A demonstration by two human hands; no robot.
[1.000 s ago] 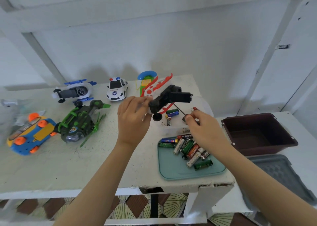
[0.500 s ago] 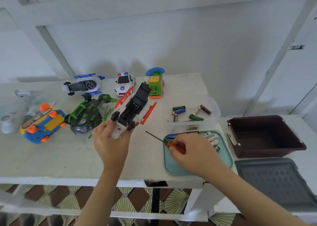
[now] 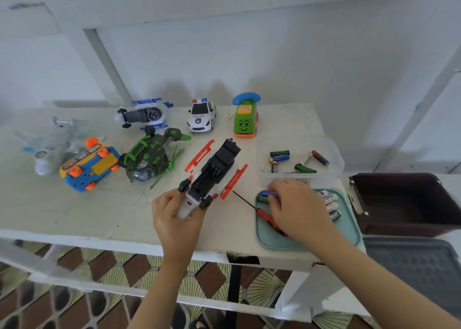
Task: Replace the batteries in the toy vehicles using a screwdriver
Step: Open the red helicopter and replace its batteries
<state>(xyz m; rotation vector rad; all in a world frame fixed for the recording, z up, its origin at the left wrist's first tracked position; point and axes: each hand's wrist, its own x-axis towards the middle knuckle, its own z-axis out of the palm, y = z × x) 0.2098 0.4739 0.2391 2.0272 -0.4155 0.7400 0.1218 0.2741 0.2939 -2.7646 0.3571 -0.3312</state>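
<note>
White painted tabletop holds seven toy vehicles, all left of or behind the teal plastic tray. My left hand grips one, the black-and-white toy with red rails, belly up, bay apparently open and empty. My right hand, over the tray, pinches a blue battery; the red-handled screwdriver runs under it. Refilling, screwing shut, probably six more toys remain.

White painted table top: scuffed, matt. Black-and-red plastic toy vehicle: matt. White plastic police car: glossy. Teal plastic tray: smooth. Red-handled screwdriver: metal shaft.
</note>
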